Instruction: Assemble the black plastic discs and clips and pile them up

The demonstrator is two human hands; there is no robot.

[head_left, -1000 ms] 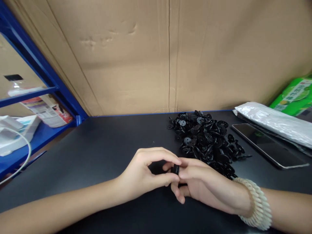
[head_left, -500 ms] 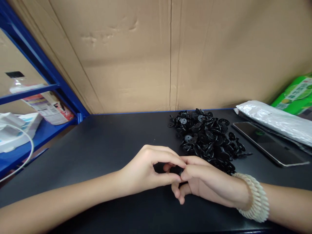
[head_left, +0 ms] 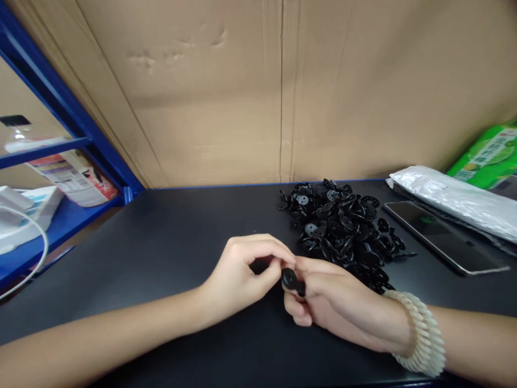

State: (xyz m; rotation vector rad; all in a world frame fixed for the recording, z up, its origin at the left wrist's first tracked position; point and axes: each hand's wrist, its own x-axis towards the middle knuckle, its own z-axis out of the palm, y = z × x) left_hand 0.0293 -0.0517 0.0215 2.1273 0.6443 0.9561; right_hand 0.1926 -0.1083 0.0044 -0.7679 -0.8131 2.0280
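A small black plastic part [head_left: 290,279] with a round end and a narrow tab sits between my two hands, low over the table. My right hand [head_left: 339,296] grips its tab end between thumb and curled fingers. Pinched at the other side, the thumb and fingertips of my left hand [head_left: 238,275] meet the rounded edge. The left fingertips are partly hidden behind the part. Beyond the right hand lies a heap of similar black plastic parts [head_left: 343,221], round discs with holes and tabs.
The black table [head_left: 194,226] ends at a cardboard wall [head_left: 210,108]. On the right lie a phone [head_left: 444,237], a silvery-white plastic bag [head_left: 456,194] and a green package [head_left: 488,153]. A blue shelf [head_left: 81,215] at the left carries a bottle [head_left: 81,175] and a white cable [head_left: 42,242].
The black part has turned into view between the fingers. My left thumb has drawn in toward its fingers, and the right fingers have curled more. The heap looks the same.
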